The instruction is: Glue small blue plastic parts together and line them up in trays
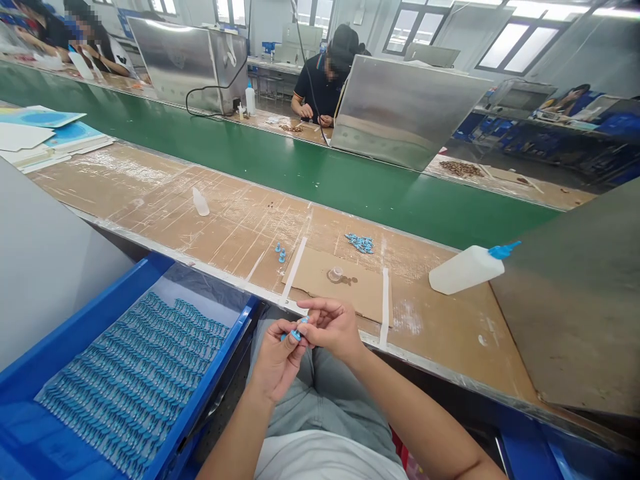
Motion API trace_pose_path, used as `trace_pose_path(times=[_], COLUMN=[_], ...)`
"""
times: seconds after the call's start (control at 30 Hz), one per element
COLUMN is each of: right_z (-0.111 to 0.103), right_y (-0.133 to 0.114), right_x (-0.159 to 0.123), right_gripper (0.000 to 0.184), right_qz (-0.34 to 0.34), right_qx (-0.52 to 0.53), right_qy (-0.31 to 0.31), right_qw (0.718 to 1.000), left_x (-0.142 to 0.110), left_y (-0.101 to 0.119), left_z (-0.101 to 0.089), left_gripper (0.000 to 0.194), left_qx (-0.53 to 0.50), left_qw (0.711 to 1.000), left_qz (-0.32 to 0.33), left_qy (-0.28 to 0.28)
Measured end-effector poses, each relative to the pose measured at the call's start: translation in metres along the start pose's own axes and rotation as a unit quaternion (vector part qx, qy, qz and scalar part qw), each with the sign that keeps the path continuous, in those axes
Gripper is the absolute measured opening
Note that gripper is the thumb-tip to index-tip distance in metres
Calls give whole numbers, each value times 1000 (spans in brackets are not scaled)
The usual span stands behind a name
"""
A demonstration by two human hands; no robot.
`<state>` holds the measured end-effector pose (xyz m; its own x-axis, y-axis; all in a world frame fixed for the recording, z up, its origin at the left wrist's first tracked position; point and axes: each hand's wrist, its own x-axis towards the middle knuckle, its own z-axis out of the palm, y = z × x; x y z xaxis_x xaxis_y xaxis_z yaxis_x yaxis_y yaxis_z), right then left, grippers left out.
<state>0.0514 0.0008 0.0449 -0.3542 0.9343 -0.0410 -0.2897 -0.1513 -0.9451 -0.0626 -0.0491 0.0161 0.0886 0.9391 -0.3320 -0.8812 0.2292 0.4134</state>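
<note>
My hands are close together, just past the near edge of the desk [150, 193] and above my lap. My left hand [277, 360] pinches a small blue piece [295, 335] between thumb and fingers, and my right hand [336, 327] comes up to its upper end with the index finger stretched out; I can't tell whether the right thumb grips the blue or only touches it. Right beyond my hands lies a sheet of cardboard [367, 293], with a little clear cup [335, 274] on it and brown spots beside the cup. Past that sheet is a pile of blue pieces [360, 243], and a few more blue pieces [281, 255] stand ahead of my left hand. Further off that way, a small white bottle [201, 202] stands on the desk; well to the right of my hands a big bottle [467, 269] with a blue nozzle leans over. Down to my left, a blue tray [80, 337] holds many blue pieces in rows. Beyond the desk runs a green belt [280, 160], and across it sits another person [320, 87], head bent.
</note>
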Motion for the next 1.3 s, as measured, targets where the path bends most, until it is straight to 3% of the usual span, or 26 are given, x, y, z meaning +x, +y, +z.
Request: trace_pose_path(times=[0.3, 0.4, 0.43, 0.53, 0.7, 0.83, 0.97, 1.07, 1.13, 1.23, 1.3], right_z=[8, 2, -1, -12, -26, -30, -32, -32, -30, -21, -13], right_y=[7, 9, 11, 23, 52, 68, 75, 70, 63, 53, 50], right_x=[12, 32, 42, 79, 123, 131, 134, 133, 126, 96, 68], right_gripper=[36, 38, 38, 35, 25, 26, 29, 30, 30, 27, 23], right_qz=[15, -29, -57, -146, -191, -191, -193, -199, -216, -264, -287], right_qx=[-2, -54, -94, -276, -543, -635, -677, -680, -660, -583, -513], right_qy=[32, 56, 77, 140, 122, 106, 104, 102, 108, 112, 75], right_qw=[999, 997, 991, 939, 808, 741, 703, 698, 711, 760, 806], left_x=[7, 11, 12, 13, 9, 8, 9, 11, 12, 14, 16], left_y=[1, 7, 9, 17, 24, 27, 29, 30, 30, 28, 27], left_z=[-8, -6, -6, -8, -20, -24, -24, -24, -24, -25, -26], left_gripper=[18, 5, 9, 19, 27, 32, 34, 34, 32, 31, 29], left_qx=[-98, -126, -134, -149, -158, -160, -160, -159, -158, -144, -122], left_qw=[993, 986, 983, 980, 982, 983, 985, 985, 985, 986, 985], left_qz=[-5, -25, -29, -17, 7, 25, 31, 32, 36, 54, 79], left_qy=[61, 107, 122, 133, 106, 83, 62, 61, 64, 72, 89])
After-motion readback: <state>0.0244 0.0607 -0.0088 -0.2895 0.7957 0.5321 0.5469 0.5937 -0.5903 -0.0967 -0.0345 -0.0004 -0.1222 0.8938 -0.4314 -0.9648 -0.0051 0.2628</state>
